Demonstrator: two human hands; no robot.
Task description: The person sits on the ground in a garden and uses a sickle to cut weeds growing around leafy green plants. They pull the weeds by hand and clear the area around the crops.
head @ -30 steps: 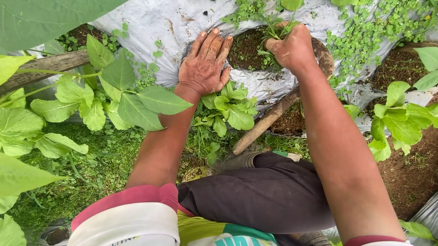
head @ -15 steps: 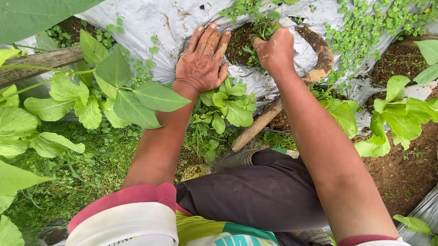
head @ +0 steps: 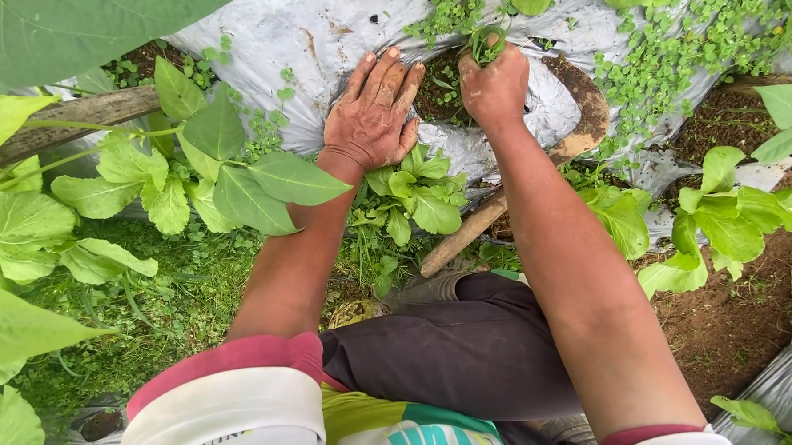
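Observation:
My left hand (head: 375, 112) lies flat, fingers spread, on the grey plastic mulch sheet (head: 299, 40) at the left edge of a round planting hole (head: 439, 91) filled with dark soil and small weeds. My right hand (head: 494, 83) is closed in a fist around a tuft of green weeds (head: 484, 42) that sticks up from the hole. Both hands are soiled. A small leafy green plant (head: 421, 190) grows just below my left hand, between my forearms.
A sickle with a wooden handle (head: 463, 233) and curved rusty blade (head: 592, 116) lies under my right arm. A wooden pole (head: 80, 112) crosses at left among broad-leaved plants (head: 189, 169). More leafy plants (head: 725, 217) and bare soil (head: 747, 314) lie at right; creeping weeds (head: 673, 41) cover the sheet.
Both hands have shifted up and slightly left over the hole. My right fist has closed tighter on the weed tuft; the left hand stays flat on the sheet.

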